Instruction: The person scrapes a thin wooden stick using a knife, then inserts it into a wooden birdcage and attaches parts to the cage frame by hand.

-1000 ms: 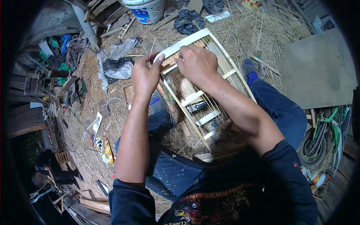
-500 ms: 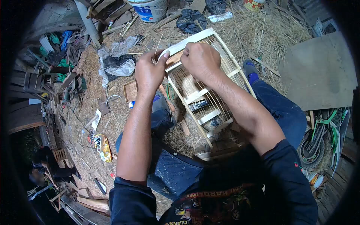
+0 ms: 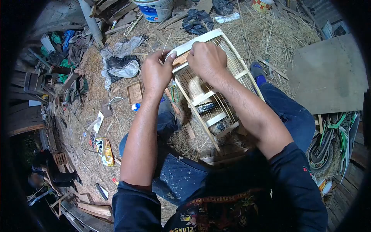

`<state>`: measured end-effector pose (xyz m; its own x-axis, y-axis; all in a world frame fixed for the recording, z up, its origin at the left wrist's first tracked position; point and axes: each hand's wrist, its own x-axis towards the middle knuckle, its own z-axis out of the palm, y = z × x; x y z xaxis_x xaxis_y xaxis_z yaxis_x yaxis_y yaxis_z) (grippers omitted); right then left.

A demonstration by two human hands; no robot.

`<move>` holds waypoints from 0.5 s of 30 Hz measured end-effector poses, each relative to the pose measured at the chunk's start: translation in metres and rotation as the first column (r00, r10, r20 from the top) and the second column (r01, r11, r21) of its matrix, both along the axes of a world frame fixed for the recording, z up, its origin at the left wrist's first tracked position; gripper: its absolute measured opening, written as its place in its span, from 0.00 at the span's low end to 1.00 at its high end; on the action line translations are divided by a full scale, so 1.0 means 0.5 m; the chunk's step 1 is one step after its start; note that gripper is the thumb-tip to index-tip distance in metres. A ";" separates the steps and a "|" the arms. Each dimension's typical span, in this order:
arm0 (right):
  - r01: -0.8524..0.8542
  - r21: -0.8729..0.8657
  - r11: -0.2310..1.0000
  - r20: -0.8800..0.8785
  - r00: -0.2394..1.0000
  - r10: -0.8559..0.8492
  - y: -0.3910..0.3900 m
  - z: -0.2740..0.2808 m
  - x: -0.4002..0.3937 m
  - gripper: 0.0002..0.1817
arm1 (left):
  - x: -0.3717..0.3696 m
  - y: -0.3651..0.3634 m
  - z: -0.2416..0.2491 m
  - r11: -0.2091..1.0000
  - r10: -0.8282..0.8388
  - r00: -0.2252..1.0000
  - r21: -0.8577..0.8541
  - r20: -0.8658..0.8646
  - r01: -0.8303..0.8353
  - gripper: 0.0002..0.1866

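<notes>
A slatted cage (image 3: 201, 99) of pale wood strips and thin bars leans between my legs, its far end raised. My left hand (image 3: 156, 71) is closed at the far left corner of this cage, thumb on the broad pale end board (image 3: 201, 41). A thin stick (image 3: 167, 40) sticks up beside its fingers. My right hand (image 3: 208, 62) is curled into a fist against the bars just behind the end board. Its fingertips are hidden, so what they pinch cannot be made out. Through the bars shows a dark cylindrical object (image 3: 205, 108).
Straw and shavings cover the ground. A small wooden box (image 3: 135, 93), a yellow packet (image 3: 105, 151) and a grey-black plastic bag (image 3: 120, 69) lie to the left. A bucket (image 3: 154, 9) stands ahead; a flat board (image 3: 330, 75) and green motorbike (image 3: 331, 139) are right. Another person (image 3: 52, 170) sits lower left.
The near end of the cage has shifted slightly to the right. The thin stick by my left hand leans a little more to the right. Both hands keep nearly the same place.
</notes>
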<state>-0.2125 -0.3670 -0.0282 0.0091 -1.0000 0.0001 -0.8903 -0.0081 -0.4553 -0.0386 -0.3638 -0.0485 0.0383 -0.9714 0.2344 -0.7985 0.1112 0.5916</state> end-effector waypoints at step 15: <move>-0.026 -0.006 1.000 0.136 0.990 0.027 0.003 -0.003 -0.030 0.13 | -0.001 0.001 -0.002 1.000 0.029 0.997 0.006 -0.072 -0.029 0.16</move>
